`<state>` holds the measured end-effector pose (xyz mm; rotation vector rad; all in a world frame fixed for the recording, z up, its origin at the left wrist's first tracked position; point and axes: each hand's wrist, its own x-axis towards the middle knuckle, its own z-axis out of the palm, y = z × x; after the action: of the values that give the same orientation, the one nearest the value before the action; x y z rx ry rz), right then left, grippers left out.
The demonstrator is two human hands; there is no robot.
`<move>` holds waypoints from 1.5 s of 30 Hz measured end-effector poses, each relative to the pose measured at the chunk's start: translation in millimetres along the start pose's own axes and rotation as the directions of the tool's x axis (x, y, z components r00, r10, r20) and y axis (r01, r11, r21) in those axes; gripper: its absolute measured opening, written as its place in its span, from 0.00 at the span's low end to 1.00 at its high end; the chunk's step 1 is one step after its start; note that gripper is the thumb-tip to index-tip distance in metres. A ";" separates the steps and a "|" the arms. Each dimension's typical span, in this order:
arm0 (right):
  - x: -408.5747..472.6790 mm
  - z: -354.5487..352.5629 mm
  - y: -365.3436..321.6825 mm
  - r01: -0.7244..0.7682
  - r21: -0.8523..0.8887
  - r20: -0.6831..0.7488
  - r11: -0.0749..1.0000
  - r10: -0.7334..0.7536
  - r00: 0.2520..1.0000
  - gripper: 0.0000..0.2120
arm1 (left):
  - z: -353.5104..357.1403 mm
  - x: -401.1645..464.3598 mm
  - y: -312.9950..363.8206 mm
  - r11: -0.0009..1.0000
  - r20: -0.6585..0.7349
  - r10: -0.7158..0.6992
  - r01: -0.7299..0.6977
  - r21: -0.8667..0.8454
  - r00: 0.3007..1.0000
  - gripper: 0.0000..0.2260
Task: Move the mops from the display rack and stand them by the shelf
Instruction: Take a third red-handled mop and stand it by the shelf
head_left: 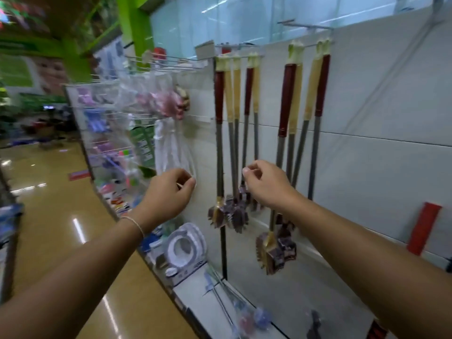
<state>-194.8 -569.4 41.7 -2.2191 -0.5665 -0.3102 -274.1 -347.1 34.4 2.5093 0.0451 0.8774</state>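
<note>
floor [49, 216]: shiny tan tile running off toward 10 o'clock, ceiling lights glaring on it.

side rack [107, 133]: wire pegs at 9 to 10 o'clock, loaded with purple and pink packs, all pretty blurry.

bag [171, 148]: clear plastic thing hanging just past the left fingers, can't tell what's in it.

left hand [168, 194]: raised at about 9 o'clock from centre, fingers curled in loosely, thumb against fingertips. Doesn't look like it's holding anything. Thin bracelet [133, 223] on the wrist.

seat [186, 243]: white ring-shaped thing down at 7 o'clock on the bottom shelf [281, 297], with a few thin blue-ended sticks [230, 304] lying beside it.

mops [234, 133]: honestly look more like long-handled brushes. They hang upright from hooks [234, 51] at 12 o'clock on the white panel [379, 118], one bunch of five, then four more at 1 o'clock. Red and tan grips up top, grey shafts, bristly heads at the bottom.

right hand [266, 184]: dead centre, right in front of the first bunch's shafts, fingers curled. Can't tell if it's actually gripping a shaft or just near one.

red strip [424, 228]: leaning on the panel at 4 o'clock.
</note>
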 end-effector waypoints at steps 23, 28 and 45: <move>-23.9 -76.3 120.7 -0.575 -0.144 -0.577 0.805 0.403 0.710 0.19 | 207.5 108.8 109.8 0.725 0.322 0.624 -0.374 -0.578 0.712 0.07; -55.6 -90.0 151.0 -0.647 -0.105 -0.621 0.755 0.459 0.635 0.18 | 247.7 86.1 137.8 0.716 0.374 0.634 -0.331 -0.615 0.677 0.08; -132.8 -103.7 314.4 -0.811 0.133 -0.479 0.569 0.754 0.450 0.23 | 402.0 -46.0 178.5 0.799 0.635 0.514 -0.053 -0.599 0.577 0.07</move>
<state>-158.8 -868.2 -149.7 -2.1254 0.8138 -0.3833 -93.3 -685.4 -185.6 2.1510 -0.8291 -0.1949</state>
